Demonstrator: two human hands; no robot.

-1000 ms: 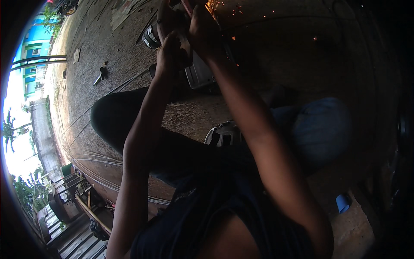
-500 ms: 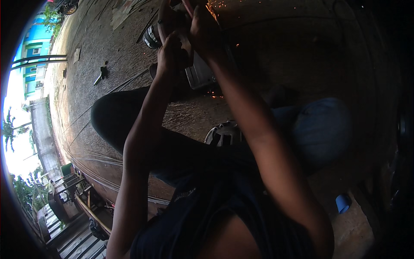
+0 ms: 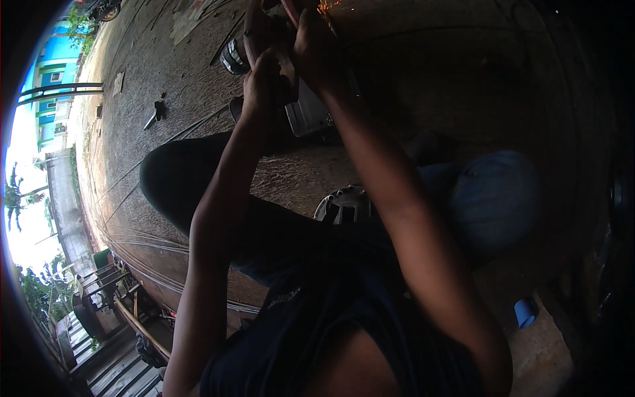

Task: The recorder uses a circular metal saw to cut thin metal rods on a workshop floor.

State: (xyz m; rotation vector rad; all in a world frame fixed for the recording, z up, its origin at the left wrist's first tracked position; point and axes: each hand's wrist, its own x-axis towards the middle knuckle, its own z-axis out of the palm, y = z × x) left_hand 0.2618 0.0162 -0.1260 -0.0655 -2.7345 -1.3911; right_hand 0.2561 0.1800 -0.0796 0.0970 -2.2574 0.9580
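Both my arms reach forward to the top edge, over a dark machine with a grey metal base (image 3: 308,112). My right hand (image 3: 313,46) is closed round a reddish bar (image 3: 289,11), in deep shadow. Closed fingers of my left hand (image 3: 262,79) press against a dull, curved brownish part (image 3: 252,30) beside it; what they hold, if anything, is hidden. A few orange sparks (image 3: 325,9) fly just beyond my right hand. Left of the machine's curved part sits a round silver-and-black piece (image 3: 233,57).
A round metal part (image 3: 342,204) lies between my bent legs. Farther left on the rough ground is a small dark green tool-like object (image 3: 155,114). Thin rods or cables (image 3: 149,246) stretch along the left. A blue cup-like object (image 3: 526,312) stands at lower right.
Sparks have thinned out, and those beneath the grey base are gone. My hands and the reddish bar have shifted very slightly.
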